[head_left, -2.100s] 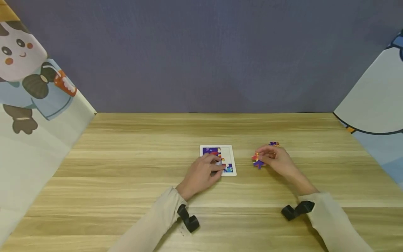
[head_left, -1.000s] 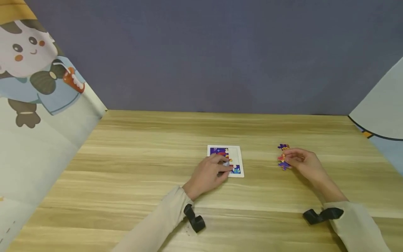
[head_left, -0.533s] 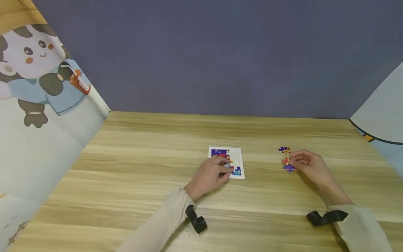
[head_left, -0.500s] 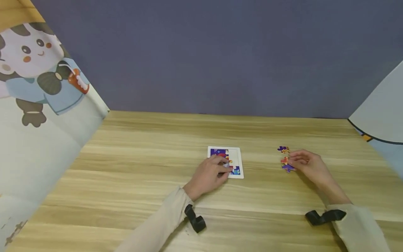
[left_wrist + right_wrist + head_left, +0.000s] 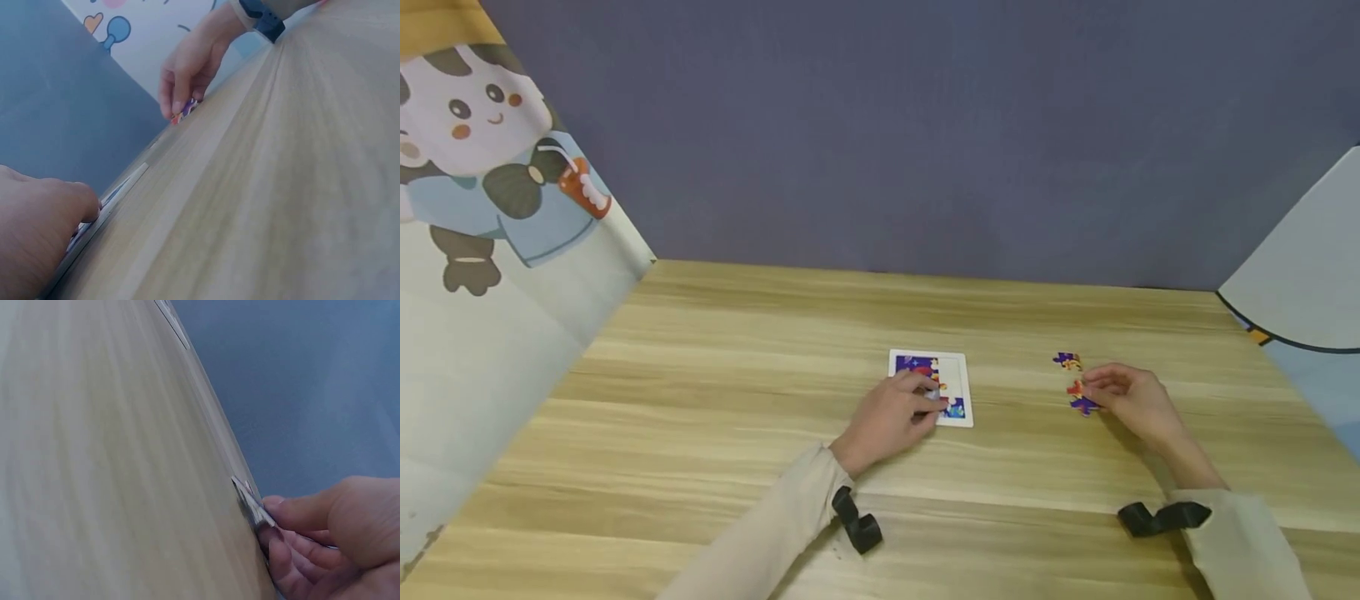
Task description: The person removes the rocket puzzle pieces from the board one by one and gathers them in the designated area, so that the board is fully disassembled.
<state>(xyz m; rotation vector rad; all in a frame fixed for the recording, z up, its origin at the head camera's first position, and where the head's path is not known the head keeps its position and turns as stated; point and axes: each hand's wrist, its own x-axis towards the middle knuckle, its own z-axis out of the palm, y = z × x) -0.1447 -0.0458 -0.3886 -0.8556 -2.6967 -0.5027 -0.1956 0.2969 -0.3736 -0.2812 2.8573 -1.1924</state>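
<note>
In the head view, my left hand (image 5: 891, 421) rests on a small white-framed jigsaw puzzle board (image 5: 967, 400), its fingers covering part of the purple picture. The upper right part of the board shows bare white. My right hand (image 5: 1138, 408) pinches a red and purple jigsaw piece (image 5: 1081, 403) between thumb and fingers, to the right of the board. Another jigsaw piece (image 5: 1066, 361), purple and orange, lies just beyond it on the table. From the right wrist, the pinched piece (image 5: 253, 505) looks tilted, one edge close to the wood.
The wooden table (image 5: 700, 400) ends at a dark blue-grey panel (image 5: 925, 133) at the back. Cartoon-printed sheets (image 5: 482, 183) stand at the left and right sides. Black straps sit on both wrists.
My right hand has carried its piece rightward, away from the board, uncovering the second piece. It has hardly shifted over the last half second. The left hand stays on the board.
</note>
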